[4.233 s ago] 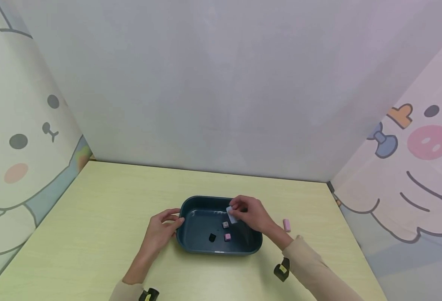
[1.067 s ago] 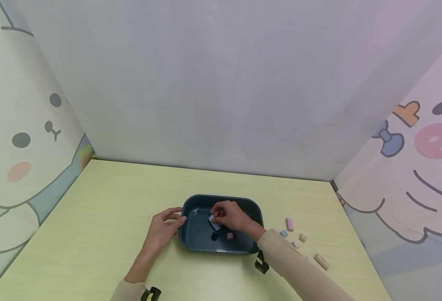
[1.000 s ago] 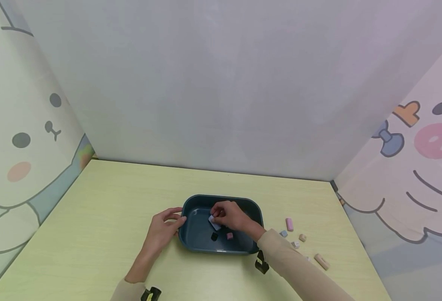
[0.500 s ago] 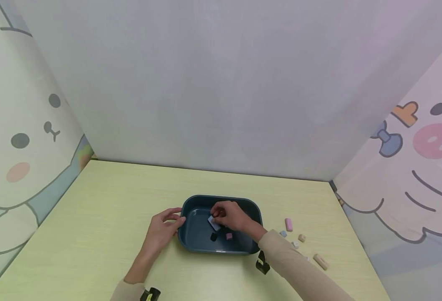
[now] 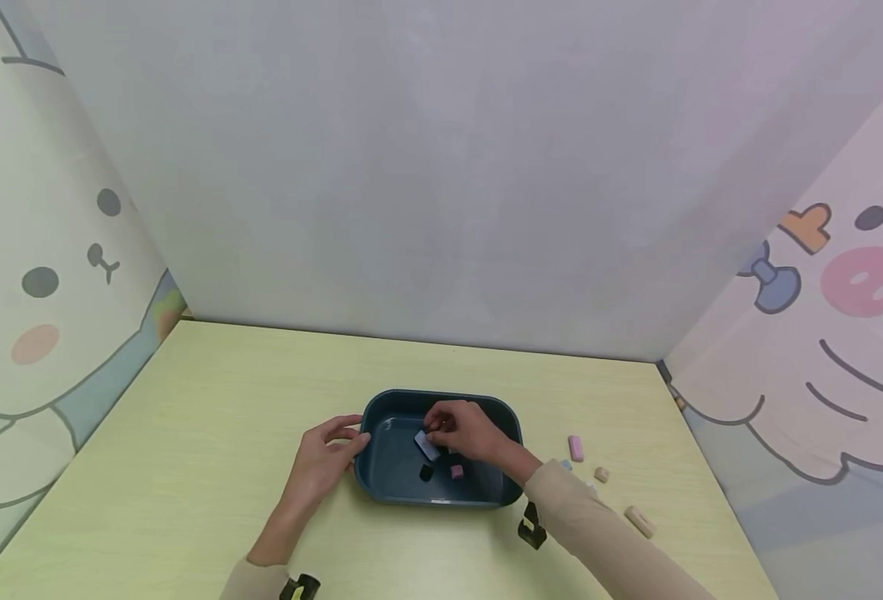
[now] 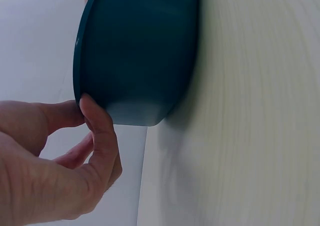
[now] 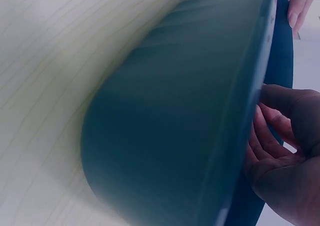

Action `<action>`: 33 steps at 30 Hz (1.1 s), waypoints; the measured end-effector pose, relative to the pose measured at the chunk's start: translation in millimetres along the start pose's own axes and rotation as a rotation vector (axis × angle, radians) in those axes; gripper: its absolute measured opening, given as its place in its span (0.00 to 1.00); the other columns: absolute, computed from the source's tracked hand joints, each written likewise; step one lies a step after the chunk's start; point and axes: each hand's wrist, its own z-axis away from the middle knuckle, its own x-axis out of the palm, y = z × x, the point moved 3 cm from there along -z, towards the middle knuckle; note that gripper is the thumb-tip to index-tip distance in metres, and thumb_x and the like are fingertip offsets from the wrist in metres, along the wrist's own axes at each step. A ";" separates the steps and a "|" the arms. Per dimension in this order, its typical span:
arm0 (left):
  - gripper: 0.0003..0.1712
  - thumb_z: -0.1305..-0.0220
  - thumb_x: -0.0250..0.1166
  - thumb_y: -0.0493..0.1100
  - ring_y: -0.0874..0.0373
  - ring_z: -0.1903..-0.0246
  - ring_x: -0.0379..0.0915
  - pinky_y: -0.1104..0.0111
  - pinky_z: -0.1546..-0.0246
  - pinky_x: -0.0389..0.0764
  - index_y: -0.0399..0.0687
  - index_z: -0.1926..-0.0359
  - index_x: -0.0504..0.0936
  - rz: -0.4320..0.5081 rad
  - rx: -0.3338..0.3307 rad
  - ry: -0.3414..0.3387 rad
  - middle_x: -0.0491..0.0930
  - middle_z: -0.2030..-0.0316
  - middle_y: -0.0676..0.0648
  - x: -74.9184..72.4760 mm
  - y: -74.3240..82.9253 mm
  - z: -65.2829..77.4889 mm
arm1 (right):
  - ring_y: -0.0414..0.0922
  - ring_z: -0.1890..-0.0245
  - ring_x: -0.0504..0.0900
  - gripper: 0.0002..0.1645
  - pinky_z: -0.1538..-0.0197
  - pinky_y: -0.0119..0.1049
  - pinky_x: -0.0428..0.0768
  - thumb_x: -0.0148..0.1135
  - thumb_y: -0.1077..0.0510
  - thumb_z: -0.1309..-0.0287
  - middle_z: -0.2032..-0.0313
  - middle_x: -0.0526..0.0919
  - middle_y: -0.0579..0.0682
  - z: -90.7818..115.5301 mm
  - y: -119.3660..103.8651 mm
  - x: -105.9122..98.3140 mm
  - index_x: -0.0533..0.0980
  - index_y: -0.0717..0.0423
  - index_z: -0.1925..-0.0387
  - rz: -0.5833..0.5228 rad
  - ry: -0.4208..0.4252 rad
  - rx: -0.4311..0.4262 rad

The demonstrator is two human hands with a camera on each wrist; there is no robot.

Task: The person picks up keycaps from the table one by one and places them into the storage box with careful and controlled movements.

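A dark blue-green tray [image 5: 441, 503] sits on the table. My left hand [image 5: 323, 457] pinches its left rim, thumb on the inner side and fingers outside; the left wrist view shows the fingertips gripping the rim. Inside, a light blue oblong block [image 5: 425, 446] lies slanted in the middle. My right hand [image 5: 465, 429] reaches over the tray, its curled thumb and fingers at the block's upper end. In the right wrist view the tray's wall hides those fingertips. Near the block lie a black cube [image 5: 426, 472] and a pink cube [image 5: 457, 472].
To the tray's right on the pale wooden table [image 5: 261, 375] lie a pink oblong block [image 5: 576, 447], a tan cube [image 5: 602, 474] and a tan oblong block [image 5: 639, 522]. A light blue cube [image 5: 565, 464] peeks out beside the right sleeve [image 5: 599, 525]. Curtains stand behind and at both sides.
Over the earlier frames my right hand carried the light blue block leftward and down into the tray's middle. Since half a second ago my right forearm has shifted slightly right. My left hand stays put.
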 end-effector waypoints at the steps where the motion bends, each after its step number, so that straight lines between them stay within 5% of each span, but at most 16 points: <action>1: 0.20 0.33 0.69 0.36 0.52 0.68 0.82 0.65 0.70 0.83 0.35 0.41 0.82 -0.002 -0.001 0.000 0.83 0.60 0.41 -0.3 -0.4 -0.1 | 0.44 0.62 0.83 0.08 0.59 0.33 0.82 0.68 0.66 0.36 0.62 0.85 0.50 0.8 -0.4 -0.5 0.82 0.63 0.55 -0.002 0.002 -0.004; 33: 0.20 0.33 0.70 0.36 0.50 0.66 0.82 0.67 0.69 0.82 0.36 0.41 0.82 -0.007 -0.006 0.008 0.83 0.59 0.42 -1.6 -2.6 -2.9 | 0.41 0.61 0.85 0.11 0.55 0.34 0.84 0.71 0.61 0.36 0.59 0.86 0.48 25.1 12.0 -21.3 0.82 0.60 0.54 -0.004 0.110 -0.076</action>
